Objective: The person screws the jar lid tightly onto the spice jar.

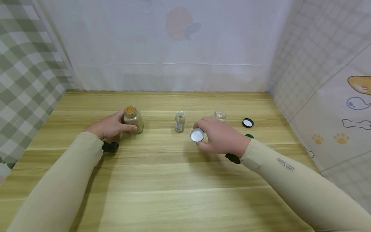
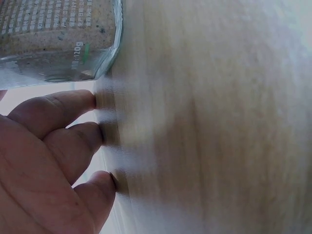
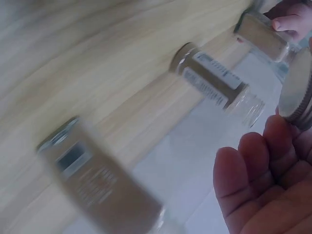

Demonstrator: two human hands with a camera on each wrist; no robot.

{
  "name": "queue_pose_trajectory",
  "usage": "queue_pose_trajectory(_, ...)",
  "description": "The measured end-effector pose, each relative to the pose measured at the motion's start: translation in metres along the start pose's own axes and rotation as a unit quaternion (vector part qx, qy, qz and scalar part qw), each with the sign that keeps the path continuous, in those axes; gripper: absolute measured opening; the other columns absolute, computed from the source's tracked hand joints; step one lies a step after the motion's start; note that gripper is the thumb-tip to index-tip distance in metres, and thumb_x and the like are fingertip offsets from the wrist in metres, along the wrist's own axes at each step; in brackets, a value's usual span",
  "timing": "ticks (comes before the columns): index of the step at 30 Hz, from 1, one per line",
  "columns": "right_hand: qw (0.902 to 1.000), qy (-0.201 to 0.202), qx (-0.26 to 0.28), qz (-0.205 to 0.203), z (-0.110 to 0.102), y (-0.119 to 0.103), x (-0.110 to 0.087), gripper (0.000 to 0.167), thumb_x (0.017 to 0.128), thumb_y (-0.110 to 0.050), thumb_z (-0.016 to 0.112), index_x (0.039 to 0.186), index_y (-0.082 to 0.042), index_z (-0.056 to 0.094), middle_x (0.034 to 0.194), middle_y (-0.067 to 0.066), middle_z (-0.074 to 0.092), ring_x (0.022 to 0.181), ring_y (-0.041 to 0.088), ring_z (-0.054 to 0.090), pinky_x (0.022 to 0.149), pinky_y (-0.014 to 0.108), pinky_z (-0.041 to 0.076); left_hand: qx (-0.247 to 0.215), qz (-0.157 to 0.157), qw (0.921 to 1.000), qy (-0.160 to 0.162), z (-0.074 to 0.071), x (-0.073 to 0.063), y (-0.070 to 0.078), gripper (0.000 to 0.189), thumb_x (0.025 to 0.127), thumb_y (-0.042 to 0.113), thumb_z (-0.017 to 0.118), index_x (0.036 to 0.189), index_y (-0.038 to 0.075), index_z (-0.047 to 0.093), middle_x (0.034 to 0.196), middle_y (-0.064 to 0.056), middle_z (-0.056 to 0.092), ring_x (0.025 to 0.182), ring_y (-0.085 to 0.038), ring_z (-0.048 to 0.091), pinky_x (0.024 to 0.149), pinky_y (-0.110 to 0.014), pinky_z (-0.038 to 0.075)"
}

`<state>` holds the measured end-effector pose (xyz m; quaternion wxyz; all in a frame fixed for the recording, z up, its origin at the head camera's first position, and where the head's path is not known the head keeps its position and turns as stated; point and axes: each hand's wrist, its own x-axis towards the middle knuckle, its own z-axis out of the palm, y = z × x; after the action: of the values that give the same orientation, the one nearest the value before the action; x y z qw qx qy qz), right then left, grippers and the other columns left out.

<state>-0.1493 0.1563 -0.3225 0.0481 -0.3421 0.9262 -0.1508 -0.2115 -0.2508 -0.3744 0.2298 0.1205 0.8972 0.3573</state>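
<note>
My left hand [image 1: 108, 126] holds a square glass spice jar [image 1: 136, 124] by its side, thumb in front. The jar stands upright on the wooden table, with orange-brown contents at its open mouth. In the left wrist view three fingers [image 2: 73, 141] lie below the jar, their tips at the tabletop. My right hand [image 1: 220, 137] pinches a round metal lid [image 1: 197, 135], its white inside facing the head camera. The lid is apart from every jar. A small open jar [image 1: 179, 124] with a label stands between the hands. Another open glass jar [image 1: 219, 115] is partly hidden behind my right hand.
A black lid [image 1: 248, 123] with a white inside lies on the table at the right. Near my right wrist a green lid [image 1: 250, 136] is partly covered. Cloth-covered walls [image 1: 174, 77] bound the table at the back and sides.
</note>
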Motion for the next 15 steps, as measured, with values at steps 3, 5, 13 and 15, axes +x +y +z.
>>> queue_pose_trajectory(3,0.9998,0.014,0.017,0.002,0.003,-0.005,0.011,0.031,0.091,-0.022,0.077,0.117,-0.008,0.067,0.106,0.001,0.067,0.099,0.021,0.060,0.087,0.036,0.052,-0.003,0.000,1.0000,0.002,0.000,0.001,0.000,0.088,0.097,0.054,0.072,0.161,0.013,0.027,0.158,-0.022,0.049,0.149,-0.043,0.043,0.119,-0.064,0.034)
queue_pose_trajectory(5,0.9994,0.023,0.024,0.003,0.005,-0.008,0.018,0.030,0.091,-0.023,0.076,0.116,-0.009,0.067,0.104,0.000,0.067,0.097,0.020,0.060,0.085,0.036,0.052,-0.007,0.000,1.0000,0.000,0.000,0.002,0.000,0.089,0.097,0.054,0.072,0.161,0.013,0.026,0.159,-0.022,0.048,0.149,-0.043,0.042,0.120,-0.065,0.033)
queue_pose_trajectory(13,0.9974,0.060,0.040,-0.001,0.011,-0.022,0.038,0.030,0.091,-0.019,0.073,0.117,-0.006,0.066,0.108,0.004,0.067,0.101,0.022,0.060,0.090,0.036,0.051,-0.001,-0.004,1.0000,-0.001,0.000,0.001,-0.001,0.093,0.096,0.057,0.073,0.163,0.014,0.024,0.159,-0.023,0.047,0.150,-0.045,0.041,0.119,-0.066,0.033)
queue_pose_trajectory(15,0.9966,0.068,0.046,0.001,0.011,-0.027,0.042,0.027,0.091,-0.018,0.072,0.115,-0.006,0.066,0.106,0.004,0.067,0.100,0.022,0.060,0.089,0.036,0.051,0.003,-0.006,1.0000,-0.001,0.000,0.001,-0.001,0.093,0.096,0.057,0.072,0.163,0.015,0.024,0.159,-0.022,0.048,0.149,-0.044,0.042,0.118,-0.066,0.034)
